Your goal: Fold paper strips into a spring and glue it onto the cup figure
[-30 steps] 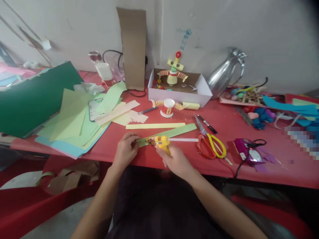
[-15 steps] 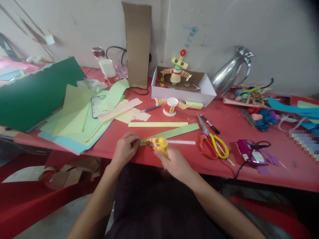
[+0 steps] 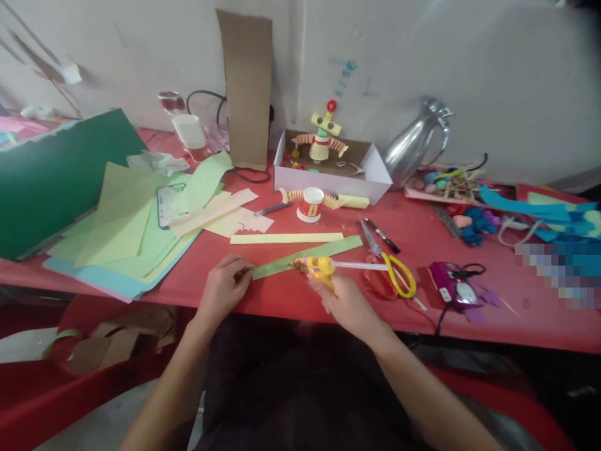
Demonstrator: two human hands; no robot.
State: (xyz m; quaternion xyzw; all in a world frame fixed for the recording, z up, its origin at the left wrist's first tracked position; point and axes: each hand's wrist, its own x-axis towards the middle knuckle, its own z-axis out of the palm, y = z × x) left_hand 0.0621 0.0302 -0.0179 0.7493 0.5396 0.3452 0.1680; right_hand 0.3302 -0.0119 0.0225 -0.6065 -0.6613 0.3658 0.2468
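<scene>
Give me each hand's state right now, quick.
Left hand: closed, pinching the end of the green paper strip.
Right hand: closed, holding the yellow glue gun.

No readable text anywhere. Faint blue scribble on the wall [image 3: 345, 75] above the white box [image 3: 328, 181], too blurred to make out. Dark print on the phone screen [image 3: 168, 203] among the paper sheets, too small to read.

We see a red-covered table [image 3: 469, 326]. Near its left edge lies a heap of pale green and blue paper sheets [image 3: 122, 238]; mid-table, a long yellow paper strip [image 3: 286, 238]; toward the back edge, a white cardboard box [image 3: 328, 178] and a silver metal jug [image 3: 413, 147].
</scene>
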